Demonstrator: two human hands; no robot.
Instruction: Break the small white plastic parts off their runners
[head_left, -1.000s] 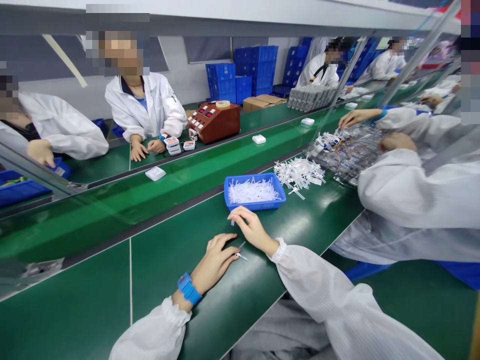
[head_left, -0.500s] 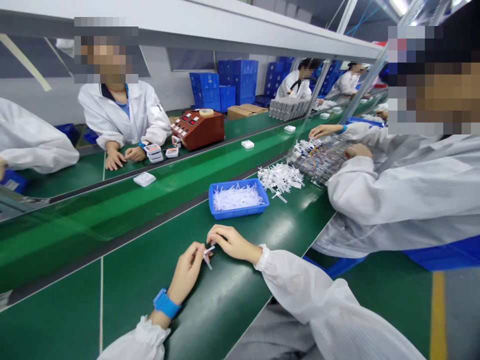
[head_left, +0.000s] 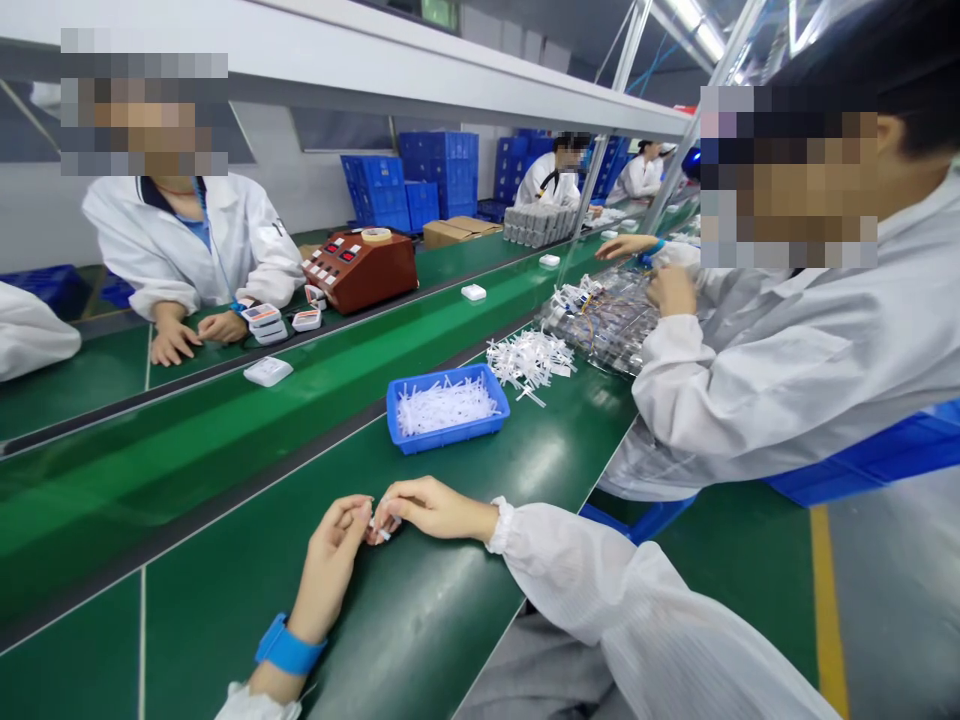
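Over the green worktop (head_left: 427, 610), my left hand (head_left: 330, 560) has its thumb and fingers pinched together, a blue band around the wrist. My right hand (head_left: 431, 508) meets it from the right, fingers curled down and closed. Between the fingertips shows a small white plastic strip (head_left: 385, 534), mostly covered by the fingers. Beyond my hands stands a blue tray (head_left: 450, 437) full of thin translucent white strips (head_left: 446, 404). A loose heap of white cross-shaped strip pieces (head_left: 529, 360) lies to the right of the tray.
A co-worker in a white coat (head_left: 772, 370) sits at my right, beside a bag of wired parts (head_left: 600, 325). Across the green conveyor belt (head_left: 330, 375), another person sits near a brown-red instrument box (head_left: 364, 272). White devices (head_left: 268, 371) lie on the belt. A metal beam (head_left: 375, 75) crosses above.
My view has shifted, so the scene sits further left. My right hand has closed in on my left fingertips, and the strip that stuck out between them is now mostly covered.
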